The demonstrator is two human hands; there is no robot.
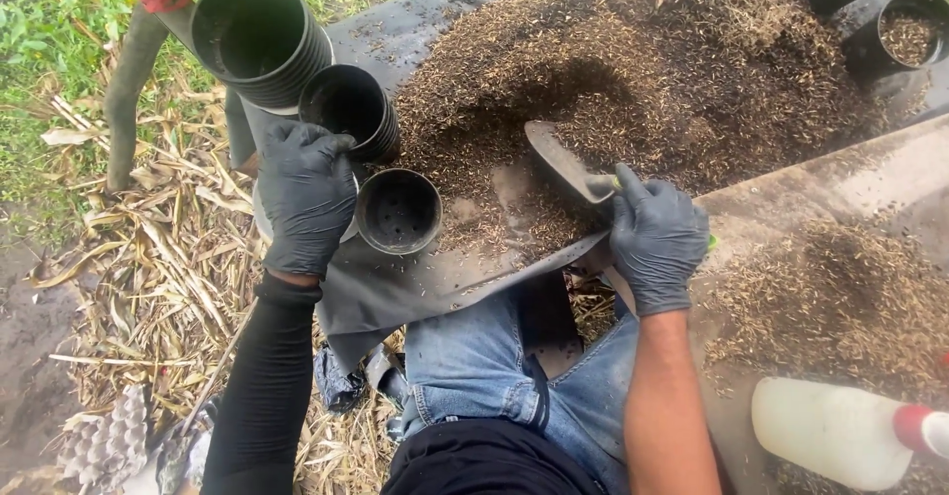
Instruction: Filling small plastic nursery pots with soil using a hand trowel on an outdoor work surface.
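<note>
**Gloved hands at a heap of dry husk mix, one with a trowel, one with pots**

Seen from above, a seated person in blue jeans (494,357) wears black rubber gloves. The right hand (657,243) is clenched around the handle of a grey metal hand trowel (565,162), whose blade points up and left, resting on the edge of a large brown heap of dry husks and soil (652,70). The heap lies on a dark plastic sheet (415,287) spread over the person's lap and the ground.

The left hand (306,193) grips the side of a stack of round black plastic nursery pots (348,107), lying tilted with its open mouth toward the camera. Just right of that hand, a single empty black plastic pot (398,211) stands on the sheet, beside the heap. A taller stack of larger black pots (259,35) lies above, to the upper left.

Two filled black pots (905,30) sit at the upper right. A white plastic bottle with a red collar (840,431) lies at the lower right. Dry straw (168,268) covers the ground on the left.
</note>
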